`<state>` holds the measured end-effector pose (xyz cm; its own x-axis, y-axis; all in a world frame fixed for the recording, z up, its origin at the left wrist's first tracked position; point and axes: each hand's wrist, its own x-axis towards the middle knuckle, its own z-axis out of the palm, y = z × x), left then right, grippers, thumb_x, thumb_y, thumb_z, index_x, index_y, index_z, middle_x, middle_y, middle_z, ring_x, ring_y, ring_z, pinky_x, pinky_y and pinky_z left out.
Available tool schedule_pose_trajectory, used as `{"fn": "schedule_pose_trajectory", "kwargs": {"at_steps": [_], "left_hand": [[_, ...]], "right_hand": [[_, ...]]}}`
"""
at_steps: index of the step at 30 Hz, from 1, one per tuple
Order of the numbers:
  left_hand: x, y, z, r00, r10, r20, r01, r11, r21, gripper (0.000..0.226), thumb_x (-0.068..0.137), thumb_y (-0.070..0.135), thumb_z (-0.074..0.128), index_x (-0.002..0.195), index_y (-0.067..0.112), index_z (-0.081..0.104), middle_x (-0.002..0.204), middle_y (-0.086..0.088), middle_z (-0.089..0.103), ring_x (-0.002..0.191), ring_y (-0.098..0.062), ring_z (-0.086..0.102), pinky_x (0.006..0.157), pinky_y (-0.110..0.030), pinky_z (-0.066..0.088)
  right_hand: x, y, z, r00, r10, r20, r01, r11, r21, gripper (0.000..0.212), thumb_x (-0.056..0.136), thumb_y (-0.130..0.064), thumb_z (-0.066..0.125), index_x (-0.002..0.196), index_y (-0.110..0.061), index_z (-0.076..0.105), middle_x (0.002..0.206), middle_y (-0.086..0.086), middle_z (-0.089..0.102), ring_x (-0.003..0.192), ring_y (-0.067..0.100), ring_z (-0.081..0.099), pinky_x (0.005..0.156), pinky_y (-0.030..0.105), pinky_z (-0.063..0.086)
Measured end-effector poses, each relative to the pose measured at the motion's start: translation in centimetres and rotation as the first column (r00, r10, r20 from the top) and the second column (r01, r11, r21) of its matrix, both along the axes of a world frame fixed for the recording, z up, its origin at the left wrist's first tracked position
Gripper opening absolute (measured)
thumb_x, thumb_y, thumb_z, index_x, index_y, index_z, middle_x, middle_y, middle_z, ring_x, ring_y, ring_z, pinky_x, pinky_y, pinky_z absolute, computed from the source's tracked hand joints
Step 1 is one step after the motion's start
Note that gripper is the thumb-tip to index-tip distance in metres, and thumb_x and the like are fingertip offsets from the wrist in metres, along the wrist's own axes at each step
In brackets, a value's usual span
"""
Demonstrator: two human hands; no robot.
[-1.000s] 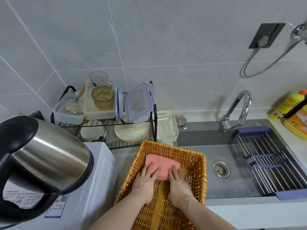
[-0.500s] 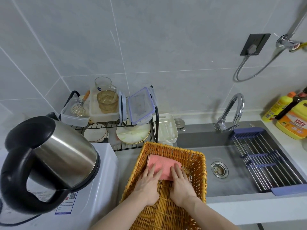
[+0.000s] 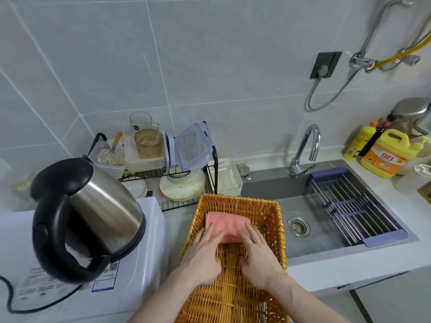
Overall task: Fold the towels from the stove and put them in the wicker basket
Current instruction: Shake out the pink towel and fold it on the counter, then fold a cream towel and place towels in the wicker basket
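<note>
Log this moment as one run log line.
step: placing | pink towel: folded, in wicker basket | left hand, right hand: flat on towel

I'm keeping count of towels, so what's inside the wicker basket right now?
One folded pink towel lies at the far end of the wicker basket. The left hand and right hand rest flat on its near edge. Anything under the towel is covered.

Two bare forearms enter from the bottom edge, no sleeves visible. Left hand (image 3: 202, 257) and right hand (image 3: 258, 255) are bare: no gloves, rings, watch or bracelets. Nails short, unpainted as far as visible.
</note>
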<state>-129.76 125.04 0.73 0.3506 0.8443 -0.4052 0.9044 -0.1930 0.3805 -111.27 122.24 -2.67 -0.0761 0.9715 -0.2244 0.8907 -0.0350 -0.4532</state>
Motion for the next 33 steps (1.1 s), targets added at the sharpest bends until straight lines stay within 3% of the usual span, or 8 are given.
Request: {"fn": "schedule_pose_trajectory", "kwargs": {"at_steps": [4, 10, 18, 22, 26, 30, 33], "left_hand": [[0.1, -1.2, 1.1, 1.0, 0.005, 0.029, -0.006, 0.999, 0.052, 0.082, 0.098, 0.016, 0.048, 0.161, 0.046, 0.005, 0.17, 0.016, -0.012, 0.158, -0.016, -0.007, 0.126, -0.048, 0.012], [2.2, -3.4, 3.5, 0.998, -0.002, 0.068, -0.004, 0.995, 0.099, 0.078, 0.099, 0.017, 0.049, 0.162, 0.041, 0.009, 0.17, 0.015, -0.011, 0.157, -0.014, -0.009, 0.129, -0.045, 0.008], [11.1, -9.1, 6.2, 0.984, -0.048, 0.174, 0.019, 0.987, 0.161, 0.076, 0.1, 0.018, 0.051, 0.16, 0.046, 0.014, 0.169, 0.019, -0.008, 0.157, -0.011, -0.008, 0.126, -0.042, 0.004], [17.2, -12.9, 6.6, 0.969, -0.138, 0.204, 0.097, 0.975, 0.202, 0.073, 0.098, 0.02, 0.049, 0.16, 0.042, 0.018, 0.17, 0.017, -0.005, 0.157, -0.011, -0.006, 0.126, -0.036, 0.003], [24.3, -16.3, 6.5, 0.944, -0.232, 0.234, 0.19, 0.963, 0.191, 0.072, 0.096, 0.023, 0.05, 0.16, 0.041, 0.021, 0.171, 0.014, 0.001, 0.157, -0.014, 0.001, 0.128, -0.035, 0.008], [31.9, -19.6, 7.0, 0.887, -0.39, 0.248, 0.339, 0.914, 0.223, 0.071, 0.095, 0.022, 0.051, 0.158, 0.041, 0.024, 0.17, 0.014, 0.004, 0.157, -0.013, 0.003, 0.128, -0.035, 0.01], [37.6, -22.0, 7.8, 0.822, -0.508, 0.258, 0.465, 0.86, 0.212, 0.073, 0.092, 0.02, 0.05, 0.157, 0.043, 0.024, 0.17, 0.017, 0.003, 0.156, -0.009, 0.0, 0.128, -0.035, 0.01]], "right_hand": [[0.5, -1.8, 1.7, 0.999, -0.034, -0.038, 0.035, 0.999, 0.041, 0.08, 0.09, -0.013, 0.051, 0.162, -0.024, 0.018, 0.17, -0.004, -0.003, 0.157, 0.02, -0.004, 0.122, 0.025, -0.001], [3.7, -5.0, 4.0, 0.986, -0.105, -0.133, 0.115, 0.991, 0.073, 0.075, 0.092, -0.017, 0.055, 0.159, -0.031, 0.023, 0.17, -0.011, -0.001, 0.157, 0.018, 0.004, 0.125, 0.033, 0.018], [13.4, -13.1, 5.7, 0.953, -0.215, -0.213, 0.243, 0.963, 0.114, 0.067, 0.097, -0.025, 0.059, 0.156, -0.037, 0.029, 0.168, -0.019, 0.005, 0.154, 0.009, 0.015, 0.119, 0.024, 0.024], [19.6, -18.8, 6.7, 0.921, -0.288, -0.263, 0.323, 0.941, 0.099, 0.066, 0.098, -0.026, 0.06, 0.155, -0.036, 0.03, 0.167, -0.02, 0.006, 0.152, 0.007, 0.019, 0.114, 0.02, 0.029], [25.6, -24.9, 7.5, 0.873, -0.392, -0.29, 0.431, 0.899, 0.081, 0.067, 0.098, -0.026, 0.059, 0.157, -0.034, 0.028, 0.166, -0.022, 0.006, 0.153, 0.004, 0.015, 0.119, 0.02, 0.02], [31.0, -31.3, 8.4, 0.793, -0.529, -0.302, 0.569, 0.82, 0.058, 0.069, 0.096, -0.03, 0.059, 0.157, -0.036, 0.026, 0.165, -0.023, 0.006, 0.151, 0.009, 0.027, 0.121, 0.028, 0.026], [34.6, -35.9, 9.2, 0.717, -0.627, -0.306, 0.674, 0.736, 0.07, 0.068, 0.098, -0.03, 0.058, 0.158, -0.034, 0.026, 0.165, -0.021, 0.007, 0.15, 0.003, 0.022, 0.115, 0.016, 0.023]]}}
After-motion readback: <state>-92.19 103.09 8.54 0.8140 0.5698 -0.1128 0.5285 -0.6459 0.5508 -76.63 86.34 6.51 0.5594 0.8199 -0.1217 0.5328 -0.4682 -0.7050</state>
